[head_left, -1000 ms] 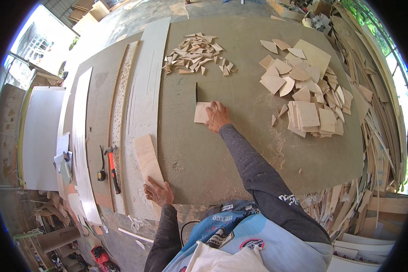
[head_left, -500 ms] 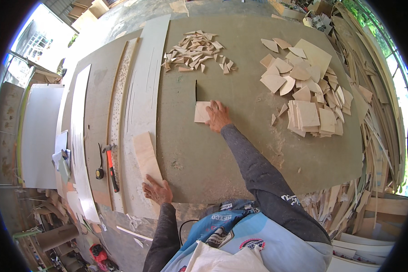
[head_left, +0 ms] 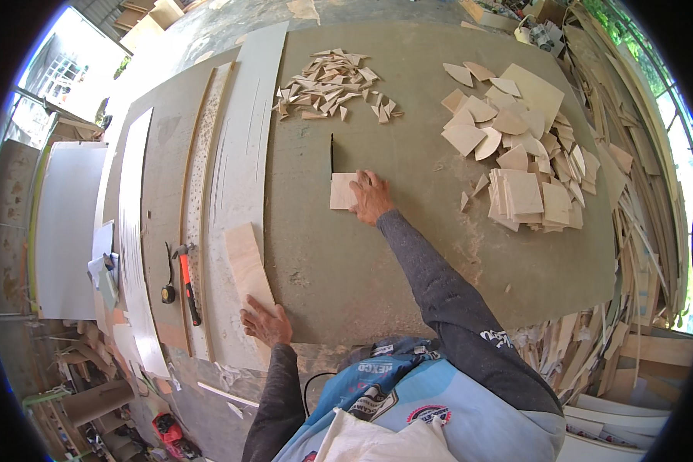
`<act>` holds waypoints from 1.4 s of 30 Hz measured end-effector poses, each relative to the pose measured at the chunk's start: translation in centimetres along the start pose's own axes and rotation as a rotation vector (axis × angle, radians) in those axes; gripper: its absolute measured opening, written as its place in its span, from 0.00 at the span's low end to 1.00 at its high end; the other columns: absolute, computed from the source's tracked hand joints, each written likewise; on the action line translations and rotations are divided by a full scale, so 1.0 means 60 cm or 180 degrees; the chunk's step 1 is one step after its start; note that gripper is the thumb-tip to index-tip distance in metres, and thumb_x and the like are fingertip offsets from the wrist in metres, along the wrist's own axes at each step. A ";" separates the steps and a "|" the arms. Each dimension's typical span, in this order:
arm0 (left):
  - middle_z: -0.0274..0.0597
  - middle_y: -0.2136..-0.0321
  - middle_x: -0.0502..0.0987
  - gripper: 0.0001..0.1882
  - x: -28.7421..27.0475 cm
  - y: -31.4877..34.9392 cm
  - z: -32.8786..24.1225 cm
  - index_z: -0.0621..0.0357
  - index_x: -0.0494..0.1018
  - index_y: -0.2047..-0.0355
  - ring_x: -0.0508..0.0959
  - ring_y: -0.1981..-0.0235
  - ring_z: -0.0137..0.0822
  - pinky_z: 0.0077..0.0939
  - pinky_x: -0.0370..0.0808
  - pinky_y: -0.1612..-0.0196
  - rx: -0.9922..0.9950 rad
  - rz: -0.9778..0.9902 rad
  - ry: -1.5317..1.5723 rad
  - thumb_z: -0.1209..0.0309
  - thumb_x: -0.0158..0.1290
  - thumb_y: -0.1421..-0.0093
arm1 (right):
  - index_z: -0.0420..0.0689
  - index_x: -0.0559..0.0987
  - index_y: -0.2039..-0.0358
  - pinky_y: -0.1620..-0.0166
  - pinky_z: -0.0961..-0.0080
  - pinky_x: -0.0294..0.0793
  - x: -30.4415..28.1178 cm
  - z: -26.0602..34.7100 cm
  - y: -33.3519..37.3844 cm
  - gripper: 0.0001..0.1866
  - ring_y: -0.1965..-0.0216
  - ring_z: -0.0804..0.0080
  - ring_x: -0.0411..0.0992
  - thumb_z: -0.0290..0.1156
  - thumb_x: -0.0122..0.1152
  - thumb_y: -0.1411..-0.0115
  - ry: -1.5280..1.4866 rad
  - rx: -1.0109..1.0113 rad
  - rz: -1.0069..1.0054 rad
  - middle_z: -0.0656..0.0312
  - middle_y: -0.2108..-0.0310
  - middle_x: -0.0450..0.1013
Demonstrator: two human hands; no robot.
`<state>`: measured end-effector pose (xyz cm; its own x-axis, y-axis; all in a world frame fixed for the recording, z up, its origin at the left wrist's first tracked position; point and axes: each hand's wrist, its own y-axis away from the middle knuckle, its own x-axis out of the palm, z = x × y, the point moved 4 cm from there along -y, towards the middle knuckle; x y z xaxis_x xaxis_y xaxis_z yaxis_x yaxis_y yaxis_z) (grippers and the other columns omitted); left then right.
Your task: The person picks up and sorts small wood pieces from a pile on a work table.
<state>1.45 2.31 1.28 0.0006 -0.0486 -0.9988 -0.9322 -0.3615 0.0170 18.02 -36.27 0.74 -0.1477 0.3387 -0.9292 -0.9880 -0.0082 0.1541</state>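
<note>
In the head view a small square plywood piece (head_left: 343, 190) lies flat on the brown work table (head_left: 431, 269). Its far edge meets the near end of a thin dark saw blade (head_left: 333, 154). My right hand (head_left: 372, 197) grips this piece from its right side, fingers bent over it. Nearer to me on the left, my left hand (head_left: 267, 322) is laid across a long plywood strip (head_left: 246, 262), with fingers at one edge and the thumb at the other. That strip rests at a slant, partly over a long white board (head_left: 242, 154).
Thin wood offcuts (head_left: 327, 85) lie heaped beyond the blade. At the right stands a pile of curved and square plywood pieces (head_left: 516, 146). A hammer (head_left: 186, 285) and a tape measure (head_left: 169, 293) lie left. Stacked wood strips (head_left: 631, 131) line the right side.
My right hand and the square piece have hardly moved. The left hand and the long strip hold nearly the same place.
</note>
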 end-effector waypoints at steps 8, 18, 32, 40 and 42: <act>0.67 0.31 0.51 0.49 0.007 -0.002 0.002 0.47 0.46 0.23 0.52 0.30 0.64 0.64 0.48 0.31 -0.0094 0.0162 0.0008 0.56 0.59 0.39 | 0.45 0.68 0.35 0.31 0.28 0.54 -0.008 -0.002 0.005 0.38 0.26 0.49 0.46 0.44 0.72 0.41 -0.0008 -0.0018 0.0096 0.51 0.27 0.52; 0.67 0.31 0.51 0.50 0.011 -0.003 0.004 0.47 0.46 0.23 0.53 0.30 0.63 0.63 0.48 0.31 -0.0105 0.0138 -0.0019 0.57 0.60 0.39 | 0.46 0.69 0.36 0.32 0.29 0.55 -0.009 0.001 -0.004 0.37 0.26 0.50 0.47 0.44 0.72 0.42 0.0059 0.0041 0.0099 0.51 0.27 0.53; 0.67 0.33 0.53 0.49 0.007 -0.001 0.003 0.48 0.48 0.24 0.54 0.31 0.62 0.61 0.49 0.32 -0.0028 -0.0005 0.0003 0.57 0.60 0.41 | 0.44 0.70 0.39 0.34 0.32 0.57 -0.006 0.008 -0.019 0.34 0.28 0.49 0.48 0.45 0.71 0.41 0.0090 0.0148 -0.0005 0.49 0.30 0.55; 0.67 0.34 0.55 0.49 -0.002 0.001 -0.006 0.51 0.49 0.24 0.55 0.33 0.61 0.59 0.51 0.33 0.0009 -0.0035 -0.0099 0.57 0.60 0.41 | 0.42 0.70 0.39 0.35 0.32 0.58 0.004 0.007 -0.013 0.35 0.28 0.48 0.49 0.44 0.71 0.42 0.0082 0.0116 -0.0305 0.47 0.31 0.56; 0.67 0.34 0.55 0.49 -0.003 0.002 -0.008 0.51 0.49 0.24 0.55 0.33 0.61 0.59 0.52 0.33 0.0039 -0.0074 -0.0094 0.57 0.61 0.41 | 0.42 0.70 0.38 0.35 0.31 0.57 0.007 0.011 -0.012 0.35 0.28 0.48 0.48 0.44 0.71 0.41 0.0070 0.0167 -0.0324 0.47 0.31 0.55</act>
<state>1.52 1.86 1.48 0.0117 -0.0128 -0.9998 -0.9364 -0.3509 -0.0065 18.68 -35.54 0.48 -0.0483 0.3146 -0.9480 -0.9944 0.0747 0.0754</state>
